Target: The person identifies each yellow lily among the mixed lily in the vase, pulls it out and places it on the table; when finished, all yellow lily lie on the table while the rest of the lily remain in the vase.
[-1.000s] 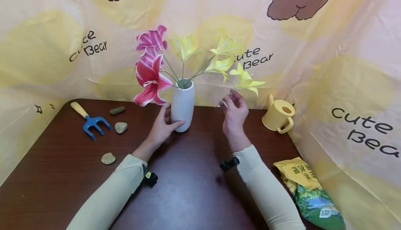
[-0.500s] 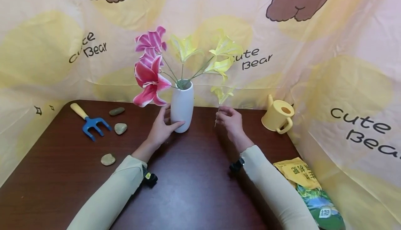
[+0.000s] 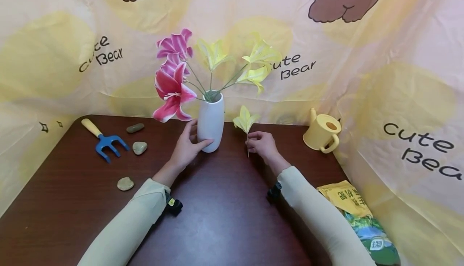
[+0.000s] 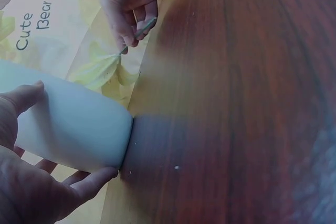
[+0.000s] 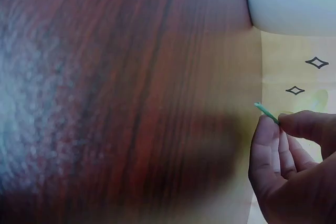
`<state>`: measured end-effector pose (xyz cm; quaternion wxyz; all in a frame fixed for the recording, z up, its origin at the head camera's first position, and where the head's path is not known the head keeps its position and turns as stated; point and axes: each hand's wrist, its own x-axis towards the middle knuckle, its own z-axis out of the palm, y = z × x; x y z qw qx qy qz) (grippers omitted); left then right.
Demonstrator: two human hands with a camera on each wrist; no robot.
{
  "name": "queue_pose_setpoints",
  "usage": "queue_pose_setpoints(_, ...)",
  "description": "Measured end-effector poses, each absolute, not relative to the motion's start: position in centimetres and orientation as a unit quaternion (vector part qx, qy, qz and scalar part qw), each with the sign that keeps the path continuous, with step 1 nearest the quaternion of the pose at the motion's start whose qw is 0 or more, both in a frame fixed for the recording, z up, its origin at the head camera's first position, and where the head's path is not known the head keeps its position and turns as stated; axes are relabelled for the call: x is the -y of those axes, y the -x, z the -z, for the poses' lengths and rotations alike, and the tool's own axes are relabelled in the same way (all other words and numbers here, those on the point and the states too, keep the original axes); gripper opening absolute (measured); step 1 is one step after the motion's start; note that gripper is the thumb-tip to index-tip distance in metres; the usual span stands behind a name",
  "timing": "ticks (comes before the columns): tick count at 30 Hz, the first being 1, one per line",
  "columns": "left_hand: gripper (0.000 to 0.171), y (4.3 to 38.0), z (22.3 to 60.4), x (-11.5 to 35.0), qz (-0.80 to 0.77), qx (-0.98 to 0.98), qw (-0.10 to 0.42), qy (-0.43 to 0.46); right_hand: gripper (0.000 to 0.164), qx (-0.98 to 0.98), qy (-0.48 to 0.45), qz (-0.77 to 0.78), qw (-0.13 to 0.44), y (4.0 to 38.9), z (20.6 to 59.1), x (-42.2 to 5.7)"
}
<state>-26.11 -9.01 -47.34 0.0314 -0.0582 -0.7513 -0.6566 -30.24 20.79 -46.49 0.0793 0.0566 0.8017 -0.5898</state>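
Note:
A white vase stands upright at the back of the table, holding pink lilies on its left and yellow lilies on its right. My left hand grips its lower left side, the thumb across the front and the fingers behind. In the left wrist view, fingers lie along both sides of the vase. Right of the vase, my right hand pinches a short-stemmed yellow lily, bloom up. The right wrist view shows its green stem end jutting past thumb and fingers.
On the left lie a blue hand fork with a cream handle and three stones. A yellow watering can stands at the back right. A yellow and green bag lies at the right edge. Printed cloth hangs behind the table.
My right hand has come down and a little left with the yellow lily, which has turned from leaning right to nearly upright. My left hand and the vase have stayed in place.

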Motion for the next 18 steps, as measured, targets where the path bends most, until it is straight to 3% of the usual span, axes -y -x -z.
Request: queue_pose_setpoints(18, 0.087, 26.19, 47.35, 9.07, 0.657, 0.751, 0.035, 0.062, 0.037, -0.792, -0.060, 0.596, 0.116, 30.71, 46.73, -20.53)
